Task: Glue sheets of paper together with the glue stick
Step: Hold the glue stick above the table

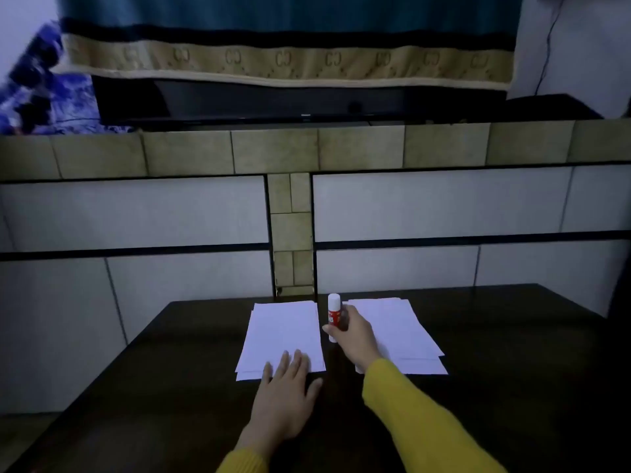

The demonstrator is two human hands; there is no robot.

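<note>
White paper stacks (pixel 283 332) gap between, right hand (pixel 353 334) gripping glue stick (pixel 334 314), left hand (pixel 285 392) flat.

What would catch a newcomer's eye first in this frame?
Probably the two pale stacks of white paper on the dark table: the left stack and the right stack. Between them stands an upright red-and-white glue stick, gripped by the right hand. The left hand, in a yellow sleeve like the other, lies flat on the left stack's near edge.
</note>
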